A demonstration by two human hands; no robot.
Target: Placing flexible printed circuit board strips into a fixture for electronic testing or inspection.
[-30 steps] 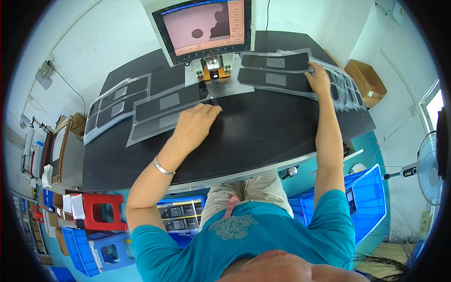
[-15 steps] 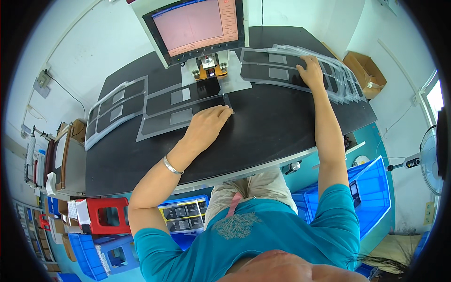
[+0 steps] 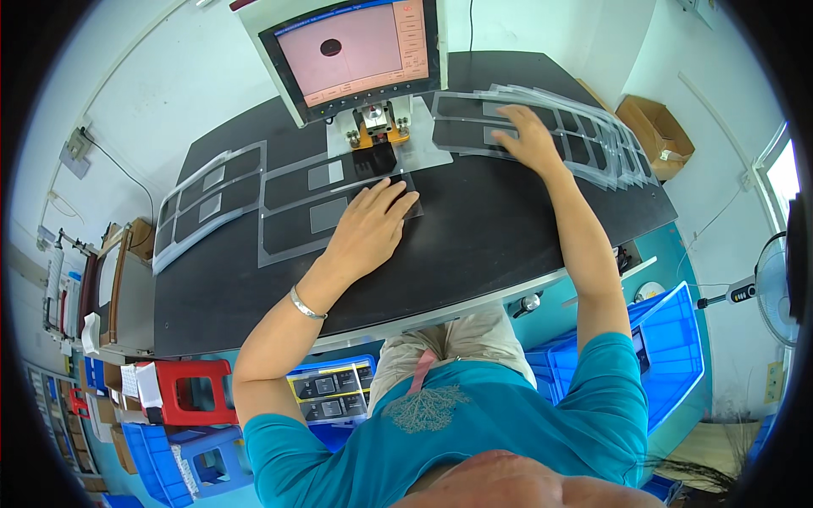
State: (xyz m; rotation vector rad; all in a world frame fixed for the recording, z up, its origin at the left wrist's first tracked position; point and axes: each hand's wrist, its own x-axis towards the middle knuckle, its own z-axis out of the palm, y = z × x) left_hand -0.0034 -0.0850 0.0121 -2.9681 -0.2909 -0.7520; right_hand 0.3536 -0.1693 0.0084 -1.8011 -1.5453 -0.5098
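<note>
Looking down from the head camera, the person sits at a black worktop (image 3: 474, 245) with a small press (image 3: 378, 127) under a pink monitor (image 3: 351, 46). The left hand (image 3: 368, 229) lies flat, fingers spread, on a clear sheet with dark panels (image 3: 318, 216) just in front of the press; it presses rather than grips. The right hand (image 3: 529, 140) rests open, palm down, on a fanned stack of the same sheets (image 3: 593, 135) at the right. My guess is that one sheet is being placed at the press while another is picked, so the right hand must part a single sheet. More sheets (image 3: 207, 199) lie at the left.
</note>
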